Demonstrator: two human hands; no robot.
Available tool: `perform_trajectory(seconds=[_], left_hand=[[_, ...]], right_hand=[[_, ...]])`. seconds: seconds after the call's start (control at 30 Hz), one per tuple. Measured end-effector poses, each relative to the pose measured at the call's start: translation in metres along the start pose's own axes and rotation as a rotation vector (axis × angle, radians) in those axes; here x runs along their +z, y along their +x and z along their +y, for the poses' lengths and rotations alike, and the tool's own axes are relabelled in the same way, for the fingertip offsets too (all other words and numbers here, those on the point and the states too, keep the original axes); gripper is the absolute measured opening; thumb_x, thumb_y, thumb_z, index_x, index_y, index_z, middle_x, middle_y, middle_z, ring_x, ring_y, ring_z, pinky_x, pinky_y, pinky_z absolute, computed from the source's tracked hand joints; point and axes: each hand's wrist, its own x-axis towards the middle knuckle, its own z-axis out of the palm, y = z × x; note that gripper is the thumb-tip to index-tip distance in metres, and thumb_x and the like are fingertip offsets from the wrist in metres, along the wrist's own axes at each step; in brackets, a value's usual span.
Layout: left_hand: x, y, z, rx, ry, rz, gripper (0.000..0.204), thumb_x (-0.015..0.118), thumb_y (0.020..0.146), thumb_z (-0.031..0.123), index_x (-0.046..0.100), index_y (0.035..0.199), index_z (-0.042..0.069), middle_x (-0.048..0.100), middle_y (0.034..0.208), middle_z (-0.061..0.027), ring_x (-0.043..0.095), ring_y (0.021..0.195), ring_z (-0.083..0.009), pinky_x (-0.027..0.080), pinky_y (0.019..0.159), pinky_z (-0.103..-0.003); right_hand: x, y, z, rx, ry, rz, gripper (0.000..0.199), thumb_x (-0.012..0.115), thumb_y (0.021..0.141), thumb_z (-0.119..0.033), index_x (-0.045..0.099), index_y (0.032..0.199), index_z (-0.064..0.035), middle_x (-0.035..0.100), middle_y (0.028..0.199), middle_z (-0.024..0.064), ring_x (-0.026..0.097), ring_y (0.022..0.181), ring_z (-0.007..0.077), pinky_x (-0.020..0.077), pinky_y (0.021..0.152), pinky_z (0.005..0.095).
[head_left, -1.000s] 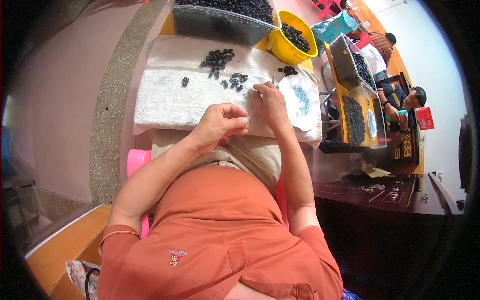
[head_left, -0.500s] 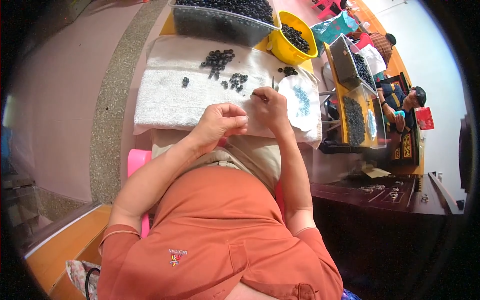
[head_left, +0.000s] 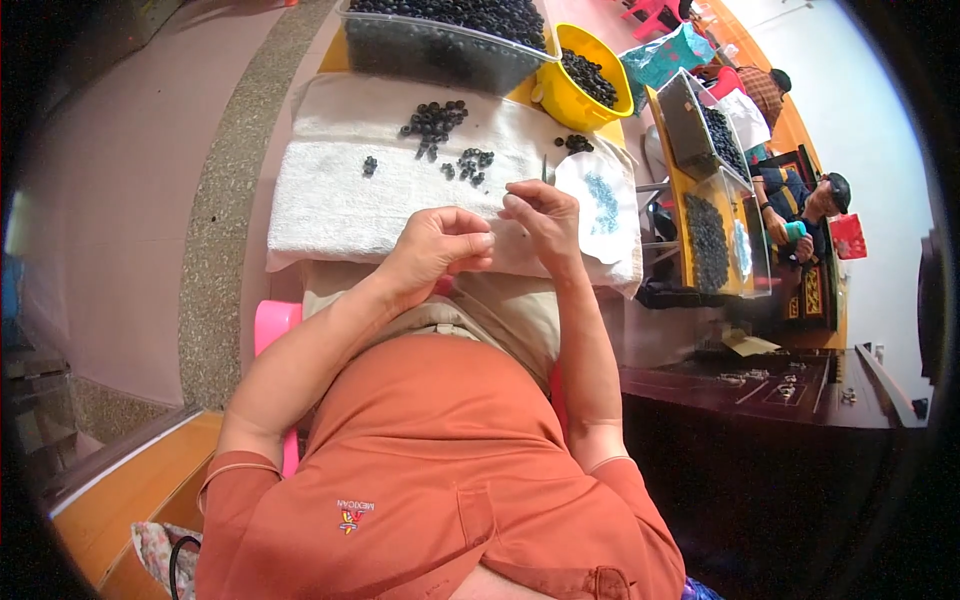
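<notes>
White towel (head_left: 330,190) — dark beads (head_left: 432,120) — both hands near.

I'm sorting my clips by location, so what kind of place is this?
Probably a small bead-stringing workshop: loose dark beads on a white towel, a yellow bowl and clear tubs full of them, another worker nearby.

Open towel (head_left: 330,200) surface left of the left hand (head_left: 435,250): free passage. Ahead of both hands, blocked by scattered dark beads (head_left: 435,120) and a second cluster (head_left: 470,165). Far edge closed off by clear bin (head_left: 440,50) and yellow bowl (head_left: 585,85). Right of the right hand (head_left: 545,220), limited by white plate (head_left: 600,205).
</notes>
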Motion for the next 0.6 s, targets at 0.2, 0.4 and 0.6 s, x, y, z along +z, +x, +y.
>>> perform_trajectory(seconds=[0.2,0.4,0.6], left_hand=[[0.0006,-0.0001,0.0006,-0.005,0.0,0.004,0.012,0.069,0.088,0.006,0.064,0.098,0.001,0.065,0.09,-0.005,0.066,0.08,-0.0127,0.059,0.075,-0.029],[0.0006,-0.0005,0.0017,0.0,0.003,0.004,0.012,0.069,0.088,0.007,0.064,0.097,0.001,0.065,0.09,-0.0046,0.065,0.08,-0.0127,0.059,0.075,-0.029],[-0.0007,0.0007,0.0,0.001,-0.001,0.008,0.011,0.069,0.088,0.007,0.064,0.097,0.001,0.065,0.09,-0.0044,0.065,0.08,-0.0126,0.059,0.075,-0.029]], right_hand=[[-0.0002,-0.0028,0.0019,-0.034,0.137,-0.013,0.01,0.066,0.086,0.001,0.067,0.096,0.0026,0.065,0.094,0.0055,0.065,0.08,0.0129,0.0584,0.073,0.0287],[-0.0028,-0.0042,0.0062,0.032,0.301,-0.011,0.011,0.064,0.087,-0.001,0.067,0.097,0.0005,0.063,0.095,0.0046,0.063,0.081,0.0124,0.0587,0.075,0.0312],[-0.0061,-0.005,0.006,0.146,0.461,-0.05,0.012,0.06,0.093,-0.005,0.065,0.102,0.0,0.061,0.095,0.005,0.061,0.081,0.0125,0.0581,0.081,0.0332]])
